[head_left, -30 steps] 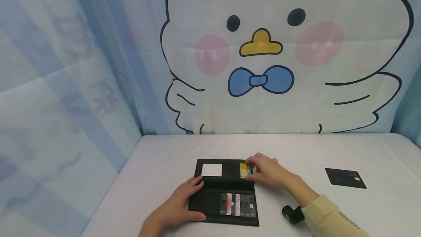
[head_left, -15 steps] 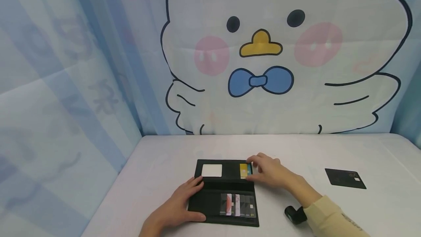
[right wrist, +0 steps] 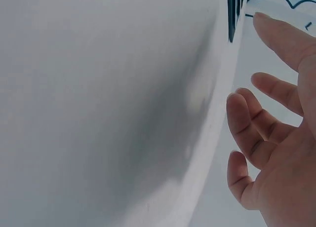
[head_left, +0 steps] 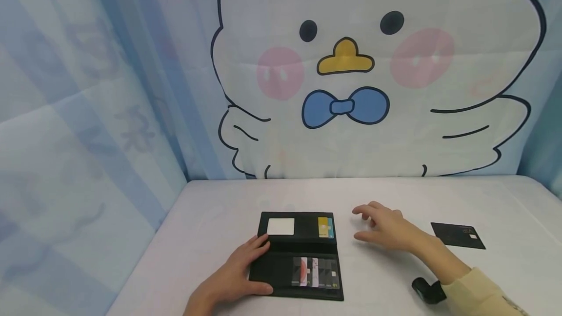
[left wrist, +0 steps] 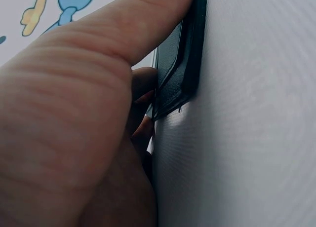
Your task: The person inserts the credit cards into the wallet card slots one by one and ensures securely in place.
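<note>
A black card wallet (head_left: 303,245) lies opened flat on the white table in the head view. Its upper half holds a white card (head_left: 281,226) at the left and a yellow-and-blue card (head_left: 325,227) at the right; several cards (head_left: 315,273) fill the lower pocket. My left hand (head_left: 234,272) rests spread on the wallet's left side, thumb at the lower corner; the left wrist view shows that thumb against the wallet's edge (left wrist: 190,74). Beyond the wallet's right side, apart from it, my right hand (head_left: 388,228) holds nothing, its fingers loosely bent.
A black card (head_left: 458,236) lies on the table (head_left: 386,191) to the right, behind my right forearm. The dark wrist camera (head_left: 428,291) shows beside the right sleeve. A cloth with a cartoon bird (head_left: 347,62) hangs behind the table.
My right hand has left the yellow-and-blue card at the wallet's upper right and moved rightward, toward the black card. The left hand and the wallet have stayed in place.
</note>
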`<act>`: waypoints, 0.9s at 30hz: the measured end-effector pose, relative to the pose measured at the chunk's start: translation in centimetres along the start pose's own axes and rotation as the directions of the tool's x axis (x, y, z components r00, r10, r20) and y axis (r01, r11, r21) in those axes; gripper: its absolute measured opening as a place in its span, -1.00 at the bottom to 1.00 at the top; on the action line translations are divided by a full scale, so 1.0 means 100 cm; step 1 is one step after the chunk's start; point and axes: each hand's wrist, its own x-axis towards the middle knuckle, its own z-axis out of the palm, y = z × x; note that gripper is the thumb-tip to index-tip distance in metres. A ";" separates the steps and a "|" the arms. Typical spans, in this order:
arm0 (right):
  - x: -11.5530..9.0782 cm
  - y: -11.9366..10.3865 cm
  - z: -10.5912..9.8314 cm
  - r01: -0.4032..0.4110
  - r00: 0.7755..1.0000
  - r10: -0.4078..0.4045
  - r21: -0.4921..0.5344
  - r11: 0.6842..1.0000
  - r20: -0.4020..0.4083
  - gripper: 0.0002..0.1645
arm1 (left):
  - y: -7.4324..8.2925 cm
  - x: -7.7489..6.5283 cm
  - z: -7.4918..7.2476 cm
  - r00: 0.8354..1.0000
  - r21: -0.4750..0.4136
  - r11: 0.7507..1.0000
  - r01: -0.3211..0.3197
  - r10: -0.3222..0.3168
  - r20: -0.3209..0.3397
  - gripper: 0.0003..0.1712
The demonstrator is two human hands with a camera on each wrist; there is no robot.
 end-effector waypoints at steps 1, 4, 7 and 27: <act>-0.003 0.003 -0.003 -0.003 1.000 0.003 -0.007 1.000 0.000 -0.36 | 0.000 0.000 0.000 1.000 0.000 1.000 0.002 -0.002 0.000 0.08; -0.011 0.012 -0.010 -0.016 1.000 0.016 -0.024 1.000 -0.002 -0.34 | 0.001 0.000 -0.001 1.000 0.003 1.000 0.002 -0.002 0.002 0.07; -0.020 0.021 -0.016 -0.032 0.999 0.032 -0.041 0.999 -0.007 -0.33 | 0.001 0.000 -0.001 1.000 0.001 1.000 -0.001 0.001 0.002 0.08; -0.074 0.088 -0.058 -0.197 0.980 0.188 -0.159 0.968 -0.066 -0.24 | 0.000 0.001 0.000 1.000 -0.003 1.000 -0.022 0.022 0.004 0.07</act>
